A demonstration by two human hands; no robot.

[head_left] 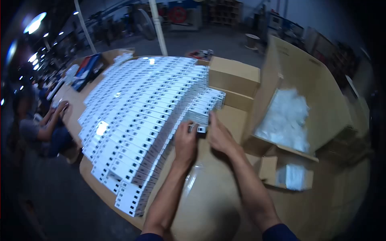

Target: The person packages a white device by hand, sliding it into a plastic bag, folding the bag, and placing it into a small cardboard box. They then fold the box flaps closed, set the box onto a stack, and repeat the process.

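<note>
Many small white boxes with dark square labels point(132, 100) stand packed in long rows on the brown table point(209, 193). At the right end of the rows is a smaller group of the same boxes point(206, 100). My left hand point(186, 140) is at the near end of this group, its fingers closed around a white box point(201, 129) whose labelled end shows. My right hand point(218, 134) is beside the group's right side, fingers close to the boxes; whether it grips one is hidden by blur.
A closed cardboard box point(234, 76) stands behind. To the right, a large open carton point(313, 96) holds clear plastic bags point(286, 116); a small open box point(268, 168) holds wrapped items point(295, 176). Another person point(52, 126) sits at the table's left side.
</note>
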